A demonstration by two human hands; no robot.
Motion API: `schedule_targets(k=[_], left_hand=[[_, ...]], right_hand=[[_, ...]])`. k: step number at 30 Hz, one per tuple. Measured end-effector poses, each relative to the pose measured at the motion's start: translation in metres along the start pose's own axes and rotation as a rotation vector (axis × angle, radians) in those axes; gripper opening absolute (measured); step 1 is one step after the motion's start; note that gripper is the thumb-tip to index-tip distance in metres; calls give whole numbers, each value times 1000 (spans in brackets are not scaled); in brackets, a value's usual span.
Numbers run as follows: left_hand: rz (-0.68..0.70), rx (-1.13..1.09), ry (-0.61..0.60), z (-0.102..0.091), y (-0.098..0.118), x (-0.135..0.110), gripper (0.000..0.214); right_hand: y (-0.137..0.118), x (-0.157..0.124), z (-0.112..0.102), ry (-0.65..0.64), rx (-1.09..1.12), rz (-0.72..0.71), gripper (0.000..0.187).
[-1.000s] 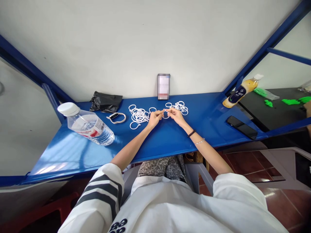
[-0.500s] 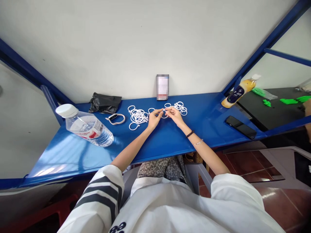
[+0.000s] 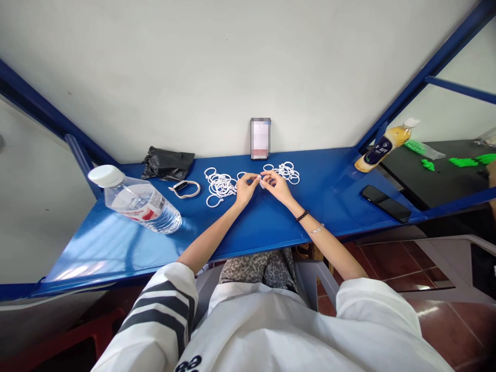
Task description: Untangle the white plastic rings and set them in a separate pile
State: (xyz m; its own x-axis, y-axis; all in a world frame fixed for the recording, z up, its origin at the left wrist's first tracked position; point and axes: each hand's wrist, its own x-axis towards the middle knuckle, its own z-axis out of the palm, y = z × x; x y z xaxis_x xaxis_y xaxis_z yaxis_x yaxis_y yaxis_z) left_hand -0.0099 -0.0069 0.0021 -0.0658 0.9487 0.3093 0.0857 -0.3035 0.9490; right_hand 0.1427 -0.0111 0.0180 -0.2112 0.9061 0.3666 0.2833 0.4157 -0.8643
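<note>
My left hand (image 3: 245, 191) and my right hand (image 3: 279, 190) meet fingertip to fingertip over the blue table. Both are closed in a pinch on one white plastic ring (image 3: 262, 184), of which only a small part shows between the fingers. Left of my hands lies a tangled pile of similar white rings (image 3: 220, 185). A smaller group of white rings (image 3: 287, 171) rests just beyond my right hand. Another ring (image 3: 241, 174) peeks out behind my left fingers.
A water bottle (image 3: 135, 201), a wristband (image 3: 186, 189) and a black plastic bag (image 3: 168, 163) stand or lie to the left. One phone (image 3: 260, 138) leans against the wall. At right are a juice bottle (image 3: 385, 147) and a dark phone (image 3: 385, 203) on the table (image 3: 321, 217).
The ring between my fingertips has turned, so its loop no longer hangs visibly below them. My hands stay in nearly the same place.
</note>
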Motion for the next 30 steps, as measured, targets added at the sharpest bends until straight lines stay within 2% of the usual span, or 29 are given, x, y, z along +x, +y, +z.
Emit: schedule_targets(k=[6,18,30], left_hand=[[-20,-49,-16,-1,-10,4,29],[-64,-80,-88,1,-4,2,35],[-26,-56,-109,0,-7,1,31]], right_hand=[[0,1,-3,70,-13,18,23],[2,0,-2,66,-15,-11,26],[1,-1,-4,43,-9,-25,32]])
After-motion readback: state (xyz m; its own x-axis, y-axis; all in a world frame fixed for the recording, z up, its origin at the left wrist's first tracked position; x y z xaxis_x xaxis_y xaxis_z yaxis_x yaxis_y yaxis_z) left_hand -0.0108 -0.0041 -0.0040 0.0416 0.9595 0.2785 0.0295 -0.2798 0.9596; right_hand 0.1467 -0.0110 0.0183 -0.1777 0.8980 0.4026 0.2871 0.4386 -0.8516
